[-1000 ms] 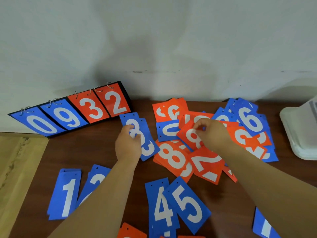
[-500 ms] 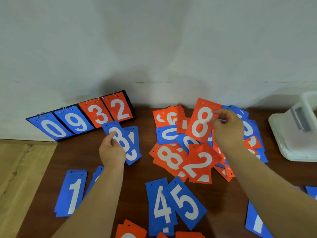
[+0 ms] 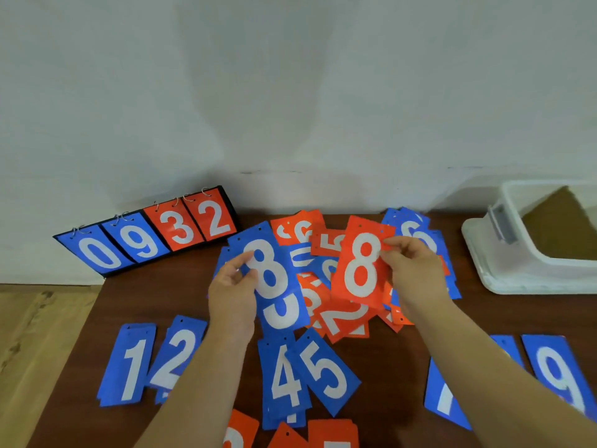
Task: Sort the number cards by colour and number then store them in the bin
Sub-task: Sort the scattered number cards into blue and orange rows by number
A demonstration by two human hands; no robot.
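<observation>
A plain pale wall backs a dark brown desk [image 3: 397, 367], with a flip scoreboard [image 3: 145, 234] leaning at the wall's foot showing 0, 9, 3, 2. At the far right stands the white bin [image 3: 504, 273], open-topped, well apart from the cards, and we see no cards in it.

Our left hand [image 3: 231, 292] holds the blue 8 card [image 3: 268, 270] lifted above the desk. Its fingers [image 3: 237, 263] pinch the card's left long edge, with a second blue card fanned beneath it whose digit is half hidden. Our right hand [image 3: 413, 270] pinches the orange 8 card [image 3: 361, 266] by its right edge, raised over the mixed pile [image 3: 323, 247] of orange and blue cards. Nearer us lie sorted blue cards: the 1 [image 3: 129, 363] beside the 2 [image 3: 177, 354], the 4 [image 3: 284, 376] overlapped by the 5 [image 3: 323, 370], and a 9 [image 3: 555, 373] to the right.

We judge these cards to be thin, light, stiff sheets with a smooth face. They hold flat when gripped by one edge, yet they should slide easily over one another in a stack. A pinch on a long edge looks the safest hold. A loose fan like the one in our left hand may slip apart unless we square it up first.
</observation>
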